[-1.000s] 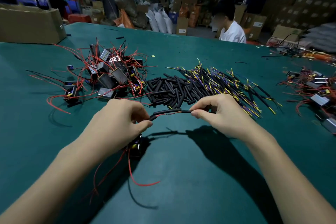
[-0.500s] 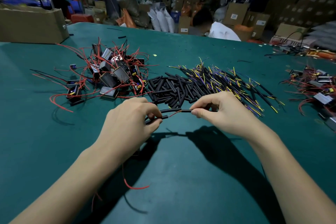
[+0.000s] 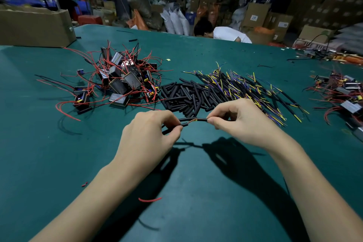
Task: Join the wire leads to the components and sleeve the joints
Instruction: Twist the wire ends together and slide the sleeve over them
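Note:
Above the green table (image 3: pixel 196 192), my left hand (image 3: pixel 149 133) pinches a short black sleeve and a red lead at its fingertips. My right hand (image 3: pixel 239 122) pinches the other end of a black sleeved wire (image 3: pixel 193 120), where a bit of red and yellow lead shows between the sleeves. The component hanging from the lead is hidden under my left hand. Behind my hands lies a heap of black sleeves (image 3: pixel 186 96), with a pile of components with red leads (image 3: pixel 121 80) to the left and a bundle of yellow and purple tipped wires (image 3: pixel 245 86) to the right.
A second pile of components with red leads (image 3: pixel 341 96) lies at the right edge. A cardboard box (image 3: pixel 35 27) stands at the back left. A person in a white shirt (image 3: pixel 225 33) bends down beyond the table's far edge. Loose red wire scraps (image 3: pixel 150 200) lie near my left forearm.
My hands have drawn closer together, so less of the wire shows between them. The component under my left hand has gone out of sight. The person beyond the table has bent lower.

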